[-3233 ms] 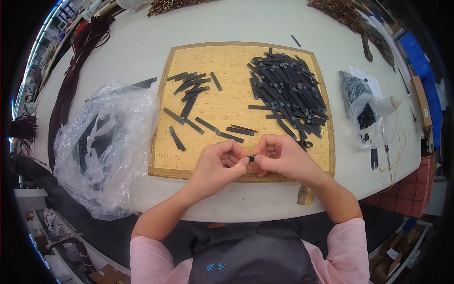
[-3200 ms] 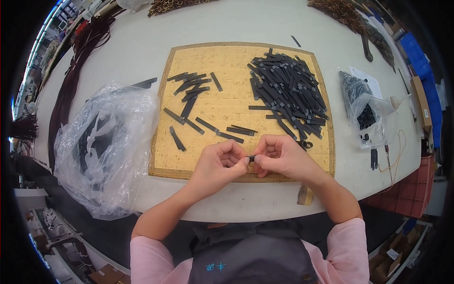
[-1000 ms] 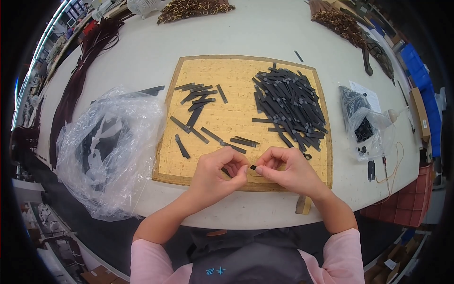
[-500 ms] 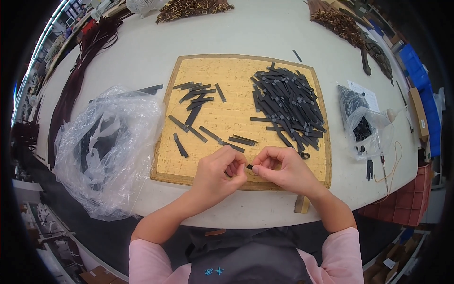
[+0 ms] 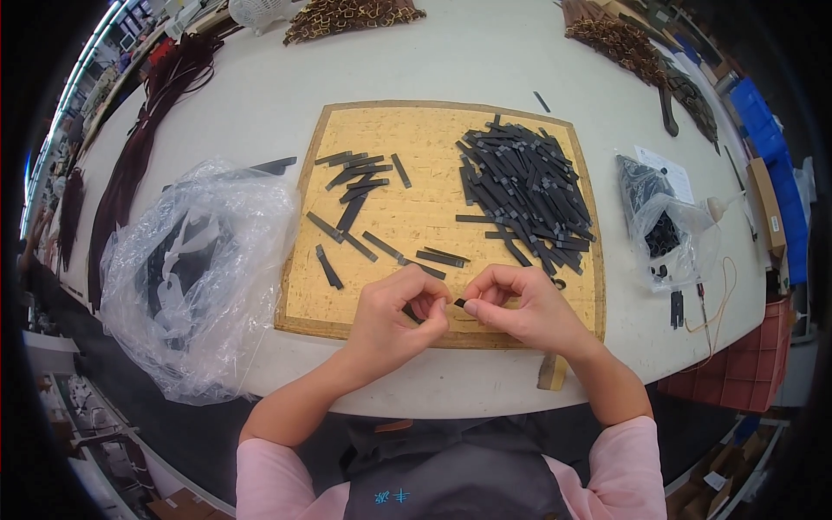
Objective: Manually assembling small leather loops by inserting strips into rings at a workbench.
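Over the near edge of a yellow board (image 5: 381, 303), my two hands are close together. My right hand (image 5: 524, 308) pinches a small black piece (image 5: 460, 302) between thumb and forefinger. My left hand (image 5: 400, 310) is closed beside it, with a dark strip (image 5: 413, 314) showing among its curled fingers. Whether the two dark bits join is hidden. Beyond my right hand lies a big heap of short black strips (image 5: 524, 186). Several more strips (image 5: 355, 173) are spread over the board's left half. A small black ring (image 5: 559, 283) lies next to my right hand.
A crumpled clear plastic bag (image 5: 199, 277) stands left of the board. On the right are a bag of black rings (image 5: 663, 234) and a thin pointed tool (image 5: 704, 308). Long dark red straps (image 5: 152, 130) lie far left; bundles with gold-coloured buckles (image 5: 355, 16) lie at the back.
My hands stay nearly in place, with only small finger movements. My left fingers have shifted slightly, and the dark strip among them shows more. The strips on the board lie as before.
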`<state>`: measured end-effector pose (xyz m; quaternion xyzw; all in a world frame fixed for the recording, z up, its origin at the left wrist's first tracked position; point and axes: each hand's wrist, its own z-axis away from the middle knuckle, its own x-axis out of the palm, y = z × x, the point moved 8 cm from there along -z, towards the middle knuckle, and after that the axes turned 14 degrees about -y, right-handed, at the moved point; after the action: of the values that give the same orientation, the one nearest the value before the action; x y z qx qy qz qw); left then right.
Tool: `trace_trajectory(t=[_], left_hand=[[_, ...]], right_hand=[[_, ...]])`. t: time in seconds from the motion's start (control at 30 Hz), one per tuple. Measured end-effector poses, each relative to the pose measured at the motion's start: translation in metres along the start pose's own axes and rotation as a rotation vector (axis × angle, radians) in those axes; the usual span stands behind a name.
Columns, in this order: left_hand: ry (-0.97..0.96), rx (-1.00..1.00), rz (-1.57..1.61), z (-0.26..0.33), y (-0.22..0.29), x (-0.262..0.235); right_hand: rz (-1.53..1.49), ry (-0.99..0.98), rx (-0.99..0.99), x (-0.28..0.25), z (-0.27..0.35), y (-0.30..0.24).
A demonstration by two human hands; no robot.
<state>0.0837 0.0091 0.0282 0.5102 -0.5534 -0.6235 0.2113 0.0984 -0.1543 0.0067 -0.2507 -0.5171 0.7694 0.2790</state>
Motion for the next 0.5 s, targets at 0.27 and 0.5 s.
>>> trace_trajectory(t=[0.27,0.5], left_hand=[[-0.202,-0.284,0.791,0.001,-0.026,0.026],[-0.229,-0.282,0.933,0.004,-0.035,0.027]], right_hand=[[-0.343,-0.126,-0.305,0.002,0.010,-0.018],[-0.144,-0.126,-0.301,0.012,0.003,-0.024]])
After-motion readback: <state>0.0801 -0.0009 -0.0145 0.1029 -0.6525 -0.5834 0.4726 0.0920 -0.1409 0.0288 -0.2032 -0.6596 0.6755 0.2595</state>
